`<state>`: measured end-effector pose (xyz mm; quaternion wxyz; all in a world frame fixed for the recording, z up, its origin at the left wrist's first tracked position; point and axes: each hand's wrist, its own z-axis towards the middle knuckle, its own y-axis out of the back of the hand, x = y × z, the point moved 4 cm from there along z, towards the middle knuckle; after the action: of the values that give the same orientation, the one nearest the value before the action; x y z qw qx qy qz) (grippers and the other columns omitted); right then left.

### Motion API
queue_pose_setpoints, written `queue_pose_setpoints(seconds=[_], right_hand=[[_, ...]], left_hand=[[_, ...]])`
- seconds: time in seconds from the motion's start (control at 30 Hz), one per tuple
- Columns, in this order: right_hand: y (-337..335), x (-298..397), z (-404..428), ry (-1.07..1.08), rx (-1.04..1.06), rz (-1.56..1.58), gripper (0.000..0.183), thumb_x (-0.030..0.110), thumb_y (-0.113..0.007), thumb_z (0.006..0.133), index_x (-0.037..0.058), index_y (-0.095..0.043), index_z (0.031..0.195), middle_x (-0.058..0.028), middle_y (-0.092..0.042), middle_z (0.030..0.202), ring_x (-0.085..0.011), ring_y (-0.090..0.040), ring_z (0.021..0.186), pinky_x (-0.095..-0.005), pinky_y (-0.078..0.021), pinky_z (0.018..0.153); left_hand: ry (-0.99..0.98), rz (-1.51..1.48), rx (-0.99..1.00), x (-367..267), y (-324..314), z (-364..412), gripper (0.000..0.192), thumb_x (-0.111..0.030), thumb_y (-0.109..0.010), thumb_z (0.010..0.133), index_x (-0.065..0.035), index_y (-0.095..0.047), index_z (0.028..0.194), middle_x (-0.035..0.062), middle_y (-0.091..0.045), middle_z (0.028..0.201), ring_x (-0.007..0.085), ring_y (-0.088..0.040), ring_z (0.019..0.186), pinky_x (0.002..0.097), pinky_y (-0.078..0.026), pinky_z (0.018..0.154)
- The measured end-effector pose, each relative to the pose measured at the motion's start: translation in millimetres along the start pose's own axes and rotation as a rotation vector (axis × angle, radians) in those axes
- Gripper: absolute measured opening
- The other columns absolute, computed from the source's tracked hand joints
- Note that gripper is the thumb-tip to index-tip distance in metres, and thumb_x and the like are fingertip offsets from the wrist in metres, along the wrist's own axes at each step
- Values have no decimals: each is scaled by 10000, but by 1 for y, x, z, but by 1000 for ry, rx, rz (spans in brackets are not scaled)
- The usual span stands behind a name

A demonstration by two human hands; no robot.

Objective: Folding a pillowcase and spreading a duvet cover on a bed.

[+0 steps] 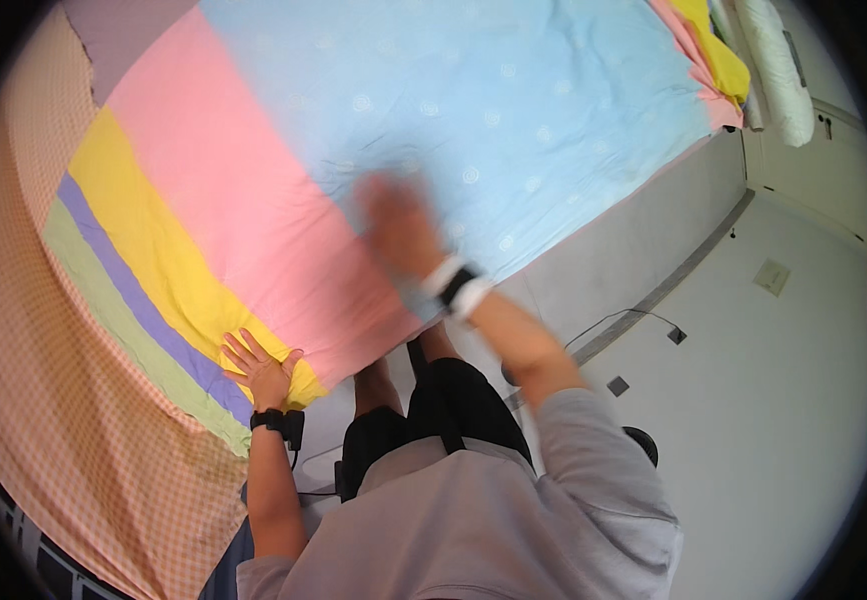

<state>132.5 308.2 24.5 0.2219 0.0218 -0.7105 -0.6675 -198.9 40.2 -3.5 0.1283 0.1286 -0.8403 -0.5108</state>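
Note:
A quilt or bed cover (253,172) with blue, pink, yellow, purple and green bands lies spread before me. My left hand (262,375) rests with fingers spread on its yellow and purple bands, near the lower corner; a black strap is on that wrist. Over the border of the pink and blue parts is my right hand (399,221), blurred by motion, with a white and black band at the wrist. Nothing shows in it, though its fingers are too smeared to make out. Shallow wrinkles run across the blue part.
An orange checked cloth (103,450) hangs along the left side. White rolled bedding (782,75) lies at the upper right. A thin cable (628,310) runs to a wall socket (676,335) on the right. Dark metal framework (54,562) shows at the lower left.

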Motion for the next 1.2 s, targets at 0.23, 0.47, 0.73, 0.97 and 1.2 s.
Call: queue_pose_setpoints(seconds=[0.23,0.47,0.73,0.97,1.2], right_hand=[[59,-161,0,-573,-271,-295,622,336,-497,867,-14,-325,1351,-208,-266,1434,-361,-211,1340,-611,-129,1028],[-79,199,-6,881,256,356,630,412,-587,757,120,-448,1298,-71,-349,1403,-251,-232,1345,-505,-118,1106],[41,-146,140,-91,-168,-410,576,363,-506,859,138,-363,1370,-98,-342,1419,-262,-295,1315,-553,-197,1033],[2,0,149,46,-99,61,532,197,-530,824,52,-402,1319,-157,-376,1378,-300,-315,1301,-568,-164,1052],[-25,56,137,626,163,261,530,236,-550,788,77,-449,1283,-136,-395,1367,-292,-357,1270,-495,-276,1038]], left_hand=[[42,17,153,-7,8,7,1190,-711,-540,698,-14,103,1416,263,143,1461,457,118,1344,728,-16,948],[94,110,499,-15,7,18,1346,-844,-507,541,-19,87,1422,265,128,1465,463,104,1345,727,-61,949],[201,61,534,-9,9,19,1347,-794,-576,544,-22,94,1421,230,186,1464,437,165,1341,726,-41,954],[353,-154,1127,-98,133,89,709,-404,-568,803,-14,-330,1345,239,-282,1408,374,-243,1328,536,-230,1046],[-41,-141,-300,-103,116,156,666,-345,-532,840,-68,-278,1391,206,-243,1434,345,-184,1347,569,-125,1062]])
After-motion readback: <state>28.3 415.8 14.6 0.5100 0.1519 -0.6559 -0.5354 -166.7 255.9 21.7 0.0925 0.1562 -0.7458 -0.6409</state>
